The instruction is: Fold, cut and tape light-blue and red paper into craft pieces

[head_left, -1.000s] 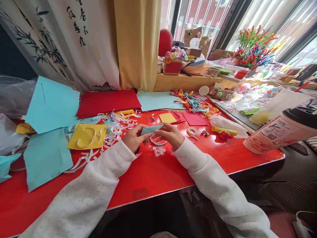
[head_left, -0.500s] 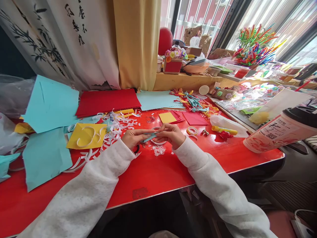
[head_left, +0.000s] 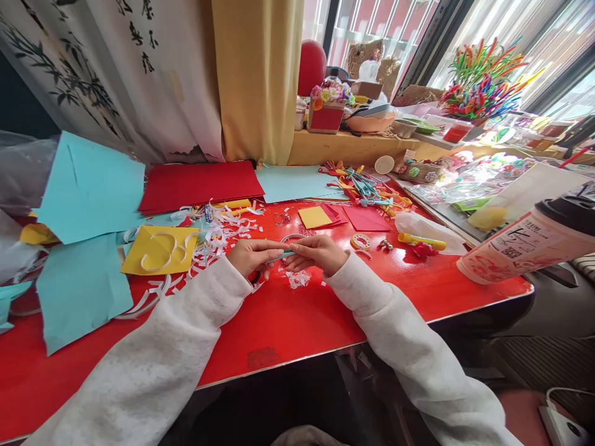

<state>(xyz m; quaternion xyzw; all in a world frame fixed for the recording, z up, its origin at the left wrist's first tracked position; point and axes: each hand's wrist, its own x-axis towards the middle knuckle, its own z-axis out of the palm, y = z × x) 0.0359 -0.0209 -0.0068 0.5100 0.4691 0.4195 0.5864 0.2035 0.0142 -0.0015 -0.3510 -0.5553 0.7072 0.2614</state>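
Between my two hands, over the red table [head_left: 297,328], is a small folded piece of light blue paper [head_left: 281,255]. My left hand [head_left: 253,255] pinches its left end between thumb and fingers. The right end is pinched by my right hand [head_left: 320,253], whose fingertips nearly meet those of the left. Just behind the hands lies a roll of tape or ring [head_left: 292,237], partly hidden by them. White paper scraps [head_left: 298,279] lie just below the hands. A black loop [head_left: 255,278], mostly covered, shows under my left hand.
Yellow paper with white curls [head_left: 160,251], blue sheets [head_left: 86,291] and shredded strips [head_left: 223,229] lie left. Red sheets [head_left: 199,186] are behind. To the right are small paper squares [head_left: 315,217], a tape roll [head_left: 360,241], a yellow marker [head_left: 422,241] and a tilted cup [head_left: 520,244].
My hands have drawn closer together around the blue paper, which now looks narrower and flatter. The fingers of my right hand reach further under it. The view has shifted slightly.
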